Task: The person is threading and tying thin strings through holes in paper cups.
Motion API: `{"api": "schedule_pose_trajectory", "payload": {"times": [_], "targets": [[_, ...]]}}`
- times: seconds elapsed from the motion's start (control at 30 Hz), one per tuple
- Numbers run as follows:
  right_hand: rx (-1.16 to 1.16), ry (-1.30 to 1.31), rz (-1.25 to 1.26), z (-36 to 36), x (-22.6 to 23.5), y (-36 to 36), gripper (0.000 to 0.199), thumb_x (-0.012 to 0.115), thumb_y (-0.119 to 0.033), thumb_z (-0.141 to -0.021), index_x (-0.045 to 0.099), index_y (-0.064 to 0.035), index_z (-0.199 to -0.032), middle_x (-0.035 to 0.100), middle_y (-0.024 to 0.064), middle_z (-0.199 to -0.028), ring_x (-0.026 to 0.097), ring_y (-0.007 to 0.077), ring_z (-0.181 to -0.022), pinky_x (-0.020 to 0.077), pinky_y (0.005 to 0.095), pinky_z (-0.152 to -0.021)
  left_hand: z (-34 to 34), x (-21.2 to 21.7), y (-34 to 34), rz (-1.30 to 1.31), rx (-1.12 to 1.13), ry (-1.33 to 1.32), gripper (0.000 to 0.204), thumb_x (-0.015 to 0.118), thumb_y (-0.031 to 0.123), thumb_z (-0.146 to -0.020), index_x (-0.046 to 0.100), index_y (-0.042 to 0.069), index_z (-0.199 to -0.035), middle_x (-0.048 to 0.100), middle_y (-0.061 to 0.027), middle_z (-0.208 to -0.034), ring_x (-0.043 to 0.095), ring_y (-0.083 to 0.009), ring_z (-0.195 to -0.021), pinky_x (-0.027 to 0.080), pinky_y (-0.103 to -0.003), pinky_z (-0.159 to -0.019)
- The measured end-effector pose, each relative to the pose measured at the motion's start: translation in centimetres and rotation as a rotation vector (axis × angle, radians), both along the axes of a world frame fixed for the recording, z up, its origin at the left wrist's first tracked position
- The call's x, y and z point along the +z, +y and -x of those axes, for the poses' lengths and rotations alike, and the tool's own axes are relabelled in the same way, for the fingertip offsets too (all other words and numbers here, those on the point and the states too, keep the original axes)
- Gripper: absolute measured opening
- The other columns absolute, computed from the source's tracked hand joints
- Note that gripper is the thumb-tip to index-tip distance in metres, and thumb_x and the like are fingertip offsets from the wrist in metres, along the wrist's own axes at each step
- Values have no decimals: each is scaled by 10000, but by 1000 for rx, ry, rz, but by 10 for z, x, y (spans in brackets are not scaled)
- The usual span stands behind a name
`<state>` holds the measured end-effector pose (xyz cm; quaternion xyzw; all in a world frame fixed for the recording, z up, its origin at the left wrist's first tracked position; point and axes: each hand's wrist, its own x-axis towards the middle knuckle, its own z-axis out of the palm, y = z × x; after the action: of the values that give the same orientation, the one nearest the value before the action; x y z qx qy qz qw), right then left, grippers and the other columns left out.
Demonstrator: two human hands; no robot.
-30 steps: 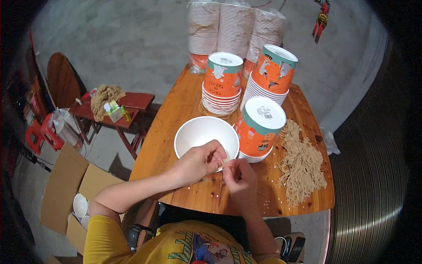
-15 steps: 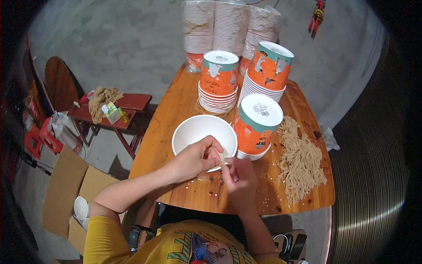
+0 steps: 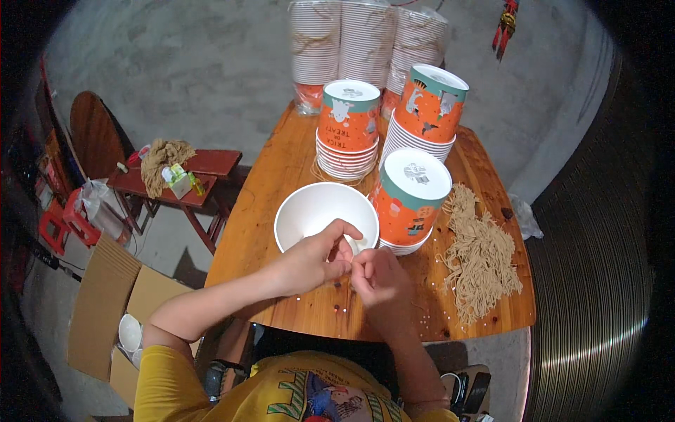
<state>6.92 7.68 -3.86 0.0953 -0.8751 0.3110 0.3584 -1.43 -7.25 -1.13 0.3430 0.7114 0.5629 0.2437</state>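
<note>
A brown wooden desk (image 3: 242, 281) with a curved edge fills the middle of the view. At its far end stand tall bagged stacks (image 3: 314, 46) of nested white-rimmed containers. Nearer are three shorter stacks of upside-down orange and green tubs (image 3: 408, 207), their pale bases upward.

The left forearm (image 3: 211, 306) comes in from the lower left, bent at the elbow, and slants up to the right across the desk's near edge. The right forearm (image 3: 411, 366) rises more steeply from the lower edge, leaning left. A heap of tan twine (image 3: 485, 264) lies at the desk's right side.

An open white tub (image 3: 309, 211) sits just left of the nearest stack, with the hands in front of its near rim. The left hand (image 3: 309, 259) has its back turned up, its index finger arched over and its thumb reaching right; a gap shows between them, and whether they grip anything I cannot tell. The right hand (image 3: 385, 283) is half folded, thumb and index fingertips together on a thin pale strand (image 3: 352, 260) close to the left thumb. Below the hands, tiny white specks (image 3: 336, 309) dot the wood.
</note>
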Motion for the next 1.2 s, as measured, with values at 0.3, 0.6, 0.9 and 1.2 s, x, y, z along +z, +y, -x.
{"api": "schedule_pose_trajectory", "payload": {"times": [0.3,0.6,0.9,1.2], "targets": [[281,-405,890,5,-24,9,30,554,-37,-896,537,-44,-872,489,-62,-779,444,24,-703,374,185,-642,0,-5,1,102,3,193,151,555,72,-887,516,23,-1025,545,-83,-792,546,-189,-759,460,-319,-700],[243,-408,903,0,-26,9,34,525,-53,-911,506,-68,-934,483,-40,-763,429,33,-659,369,190,-586,-4,-2,2,78,93,516,75,576,85,-844,558,13,-829,579,-149,-806,556,-321,-816,448,-393,-741],[143,-184,720,-3,-23,-2,190,641,-18,-832,524,-61,-976,493,-36,-735,440,38,-614,360,194,-526,-5,0,2,80,92,425,126,591,109,-857,561,-5,-815,578,-139,-792,563,-285,-765,459,-376,-704],[-98,-30,195,-3,-19,-2,135,711,-48,-777,598,-40,-851,512,40,-637,483,112,-522,418,269,-503,-5,-3,3,96,116,507,182,580,149,-879,550,-16,-808,581,-159,-824,549,-317,-823,447,-393,-746]]}}
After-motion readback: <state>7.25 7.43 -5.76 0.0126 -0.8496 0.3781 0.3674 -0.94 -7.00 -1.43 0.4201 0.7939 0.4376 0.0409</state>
